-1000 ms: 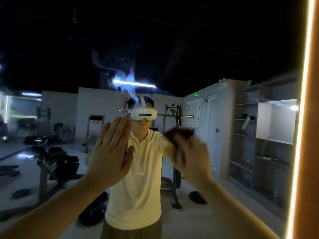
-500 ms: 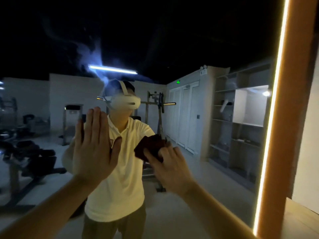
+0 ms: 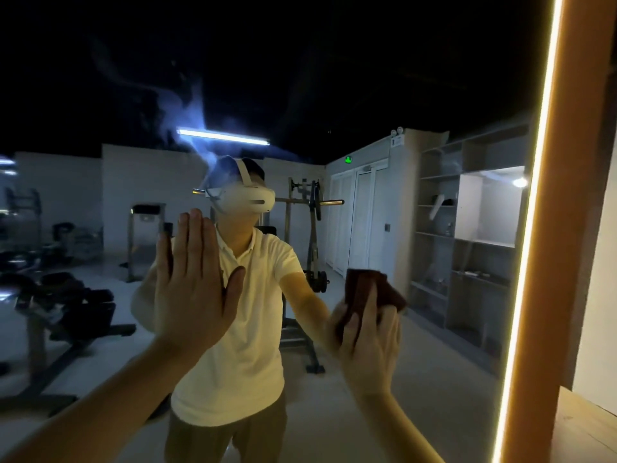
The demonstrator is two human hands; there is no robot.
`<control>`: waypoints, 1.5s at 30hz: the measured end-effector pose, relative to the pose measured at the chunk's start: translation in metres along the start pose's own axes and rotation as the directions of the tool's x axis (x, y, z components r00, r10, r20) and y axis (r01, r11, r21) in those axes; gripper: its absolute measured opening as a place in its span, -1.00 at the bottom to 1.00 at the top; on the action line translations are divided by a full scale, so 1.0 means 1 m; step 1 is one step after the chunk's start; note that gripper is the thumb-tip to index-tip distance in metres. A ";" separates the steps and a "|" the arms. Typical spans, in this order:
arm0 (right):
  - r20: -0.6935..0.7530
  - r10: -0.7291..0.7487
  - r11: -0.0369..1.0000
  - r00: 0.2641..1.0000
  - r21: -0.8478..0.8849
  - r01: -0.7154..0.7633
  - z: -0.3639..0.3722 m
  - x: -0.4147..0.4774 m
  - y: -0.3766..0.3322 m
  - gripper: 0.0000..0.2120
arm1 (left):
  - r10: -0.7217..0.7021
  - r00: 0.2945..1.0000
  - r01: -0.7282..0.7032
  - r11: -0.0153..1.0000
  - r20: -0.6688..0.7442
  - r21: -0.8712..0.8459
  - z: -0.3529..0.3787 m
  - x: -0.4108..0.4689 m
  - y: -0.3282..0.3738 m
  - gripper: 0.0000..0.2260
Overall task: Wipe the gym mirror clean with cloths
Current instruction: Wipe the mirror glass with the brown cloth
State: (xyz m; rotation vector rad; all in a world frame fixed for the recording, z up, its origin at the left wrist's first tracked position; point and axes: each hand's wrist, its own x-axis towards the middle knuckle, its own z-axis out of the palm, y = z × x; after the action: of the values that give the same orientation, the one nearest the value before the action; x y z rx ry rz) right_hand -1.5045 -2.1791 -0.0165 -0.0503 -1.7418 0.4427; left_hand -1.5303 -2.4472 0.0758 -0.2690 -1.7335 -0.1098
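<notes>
Left hand [image 3: 197, 289], centre-left: fingers straight, palm flat on mirror [image 3: 434, 379]. Risk: bare palm leaves prints. Right hand [image 3: 367, 339], lower right: straight fingers press dark red cloth [image 3: 370, 289] to the glass; a loose press could drop it. Count: two hands, one cloth, one mirror.

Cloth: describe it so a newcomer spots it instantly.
Find the mirror and the glowing light strip along its right edge. Left of it, the right hand presses the dark red cloth on the glass; the flat left hand is bare.
</notes>
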 end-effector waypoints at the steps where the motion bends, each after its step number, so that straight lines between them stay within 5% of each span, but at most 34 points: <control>1: 0.025 -0.010 1.000 1.000 -0.001 0.010 -0.004 0.002 0.000 -0.49 | -0.002 1.000 0.002 1.000 0.000 0.003 0.000 0.000 0.000 -0.26; 8: -0.176 0.177 0.983 0.968 -0.023 -0.184 -0.030 0.205 -0.038 -0.46 | 0.020 1.000 -0.020 1.000 0.014 -0.023 0.003 -0.002 -0.003 -0.25; 13: -0.212 0.126 0.991 0.969 -0.016 -0.132 -0.001 0.113 -0.012 -0.49 | 0.017 0.999 -0.017 1.000 0.028 -0.001 0.002 -0.001 -0.002 -0.25; 18: -0.050 0.167 0.984 0.985 -0.060 -0.170 -0.001 -0.024 0.020 -0.45 | 0.014 0.999 -0.014 1.000 0.030 -0.001 0.000 -0.001 -0.001 -0.25; 23: -0.105 0.416 0.909 0.903 0.083 -0.409 -0.016 0.082 -0.020 -0.41 | 0.027 0.999 -0.025 0.999 0.041 -0.034 -0.003 -0.001 -0.002 -0.25; 27: -0.186 0.268 0.963 0.945 0.067 -0.260 -0.015 0.171 -0.067 -0.46 | 0.018 0.996 -0.012 0.998 0.084 -0.067 -0.003 -0.002 -0.004 -0.23; 32: -0.068 -0.124 0.992 0.990 0.020 0.126 0.021 0.064 -0.098 -0.49 | 0.045 0.996 -0.039 0.996 0.077 -0.082 -0.005 -0.003 -0.008 -0.26; 35: 0.117 -0.352 0.936 0.929 0.021 0.352 0.023 -0.033 -0.061 -0.48 | 0.084 0.994 -0.076 0.991 0.075 -0.106 -0.011 -0.007 -0.013 -0.29; 38: 0.287 -0.563 0.813 0.775 0.023 0.582 0.002 -0.066 -0.027 -0.37 | 0.143 0.988 -0.136 0.984 0.058 -0.116 -0.019 -0.029 -0.019 -0.30; 41: 0.326 -0.498 0.861 0.803 0.079 0.502 -0.016 0.006 -0.046 -0.66 | 0.115 0.989 -0.104 0.988 0.094 -0.112 -0.023 -0.063 -0.027 -0.28; 45: -0.077 -0.252 0.968 0.965 -0.027 0.250 -0.002 0.143 -0.114 -0.48 | 0.094 0.979 -0.078 0.992 0.179 -0.096 -0.016 -0.086 -0.033 -0.26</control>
State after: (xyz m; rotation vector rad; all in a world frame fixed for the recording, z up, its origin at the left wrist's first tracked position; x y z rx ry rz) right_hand -1.5109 -2.2445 0.1540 0.1384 -1.6467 0.2364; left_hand -1.5090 -2.4931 -0.0031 -0.4305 -1.8993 -0.1008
